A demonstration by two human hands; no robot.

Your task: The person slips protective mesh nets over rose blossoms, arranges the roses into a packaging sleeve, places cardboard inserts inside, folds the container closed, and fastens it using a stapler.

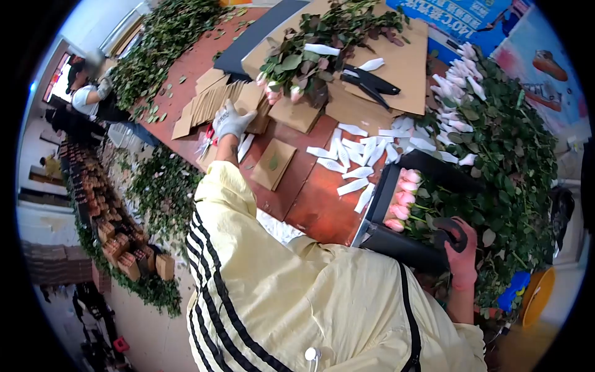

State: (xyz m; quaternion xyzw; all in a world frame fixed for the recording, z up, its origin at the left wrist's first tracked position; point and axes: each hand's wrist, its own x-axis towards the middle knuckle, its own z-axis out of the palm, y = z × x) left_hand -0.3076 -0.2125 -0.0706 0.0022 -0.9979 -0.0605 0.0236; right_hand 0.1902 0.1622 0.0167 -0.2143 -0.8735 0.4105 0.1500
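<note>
My left hand [230,121], in a white glove, reaches onto a row of folded cardboard pieces [214,102], thumb spread away from the fingers. Beside its wrist lies a pair of red-handled scissors [207,140]. My right hand [462,253], in a pink glove with dark fingertips, is at the near side of a black-sided holder [396,243]. Its fingers curve with a gap between them, and I see nothing held. Pink roses [404,199] lie lined up in that holder, their leafy stems pointing right. A small cardboard piece [273,163] with a leaf on it rests on the red table.
White foam sleeves [347,155] are scattered mid-table. A black stapler-like tool [370,85] lies on cardboard at the back. Sleeved roses [458,80] are heaped on the right, more roses [291,92] at the back. Another person [87,93] stands far left, near rows of wrapped bunches [118,248].
</note>
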